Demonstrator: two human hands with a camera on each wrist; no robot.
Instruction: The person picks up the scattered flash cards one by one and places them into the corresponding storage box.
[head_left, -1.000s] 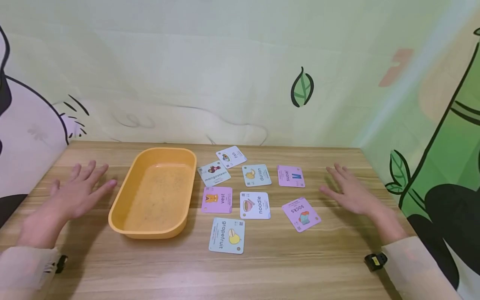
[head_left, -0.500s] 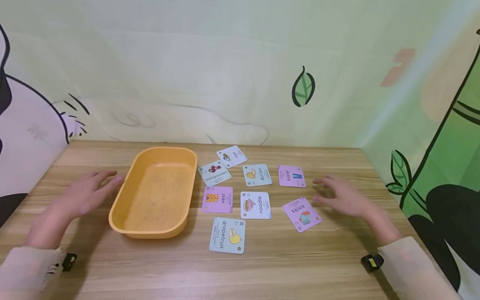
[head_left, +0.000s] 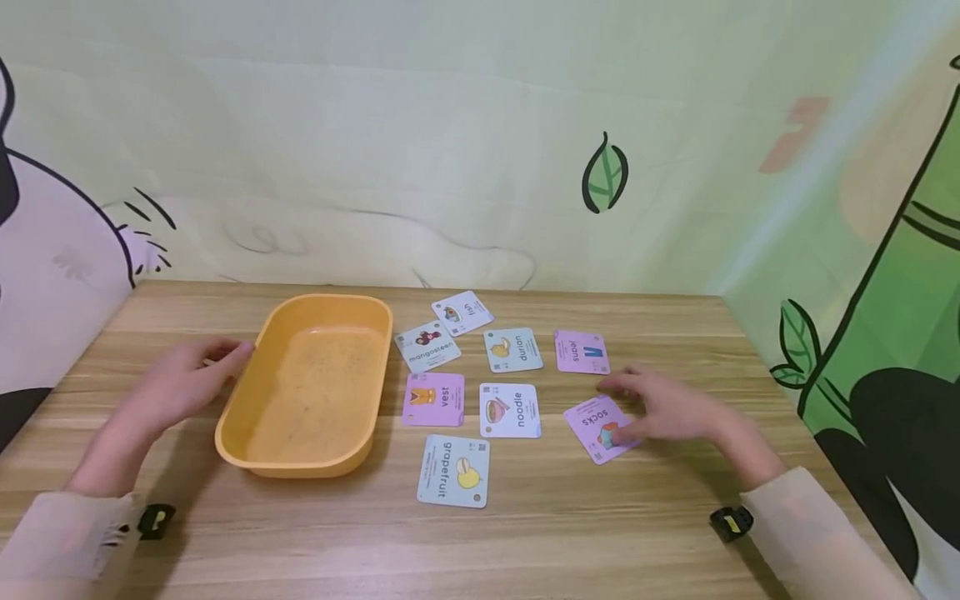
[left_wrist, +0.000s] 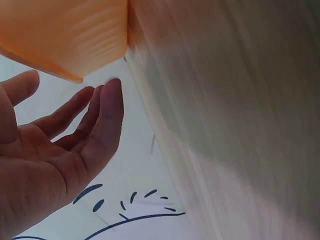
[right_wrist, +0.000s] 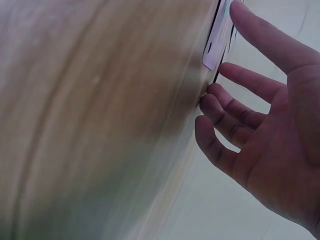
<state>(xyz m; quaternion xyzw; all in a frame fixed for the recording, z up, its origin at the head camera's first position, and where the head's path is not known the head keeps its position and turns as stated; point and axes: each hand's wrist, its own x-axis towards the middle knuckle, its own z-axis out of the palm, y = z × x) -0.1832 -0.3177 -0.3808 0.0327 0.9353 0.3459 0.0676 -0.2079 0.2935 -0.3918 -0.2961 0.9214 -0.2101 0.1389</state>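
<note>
Loosely open hands — socks card, tray

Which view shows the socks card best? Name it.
The head view: the pink socks card lies whole on the table, the right hand touching it. The right wrist view shows only a blurred card edge; the left wrist view shows none.

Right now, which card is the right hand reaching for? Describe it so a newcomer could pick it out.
Start at the yellow tray on the wooden table; cards lie to its right. The socks card is the rightmost in the near rows, under the right hand. It is pink, lies askew, and reads "socks".
</note>
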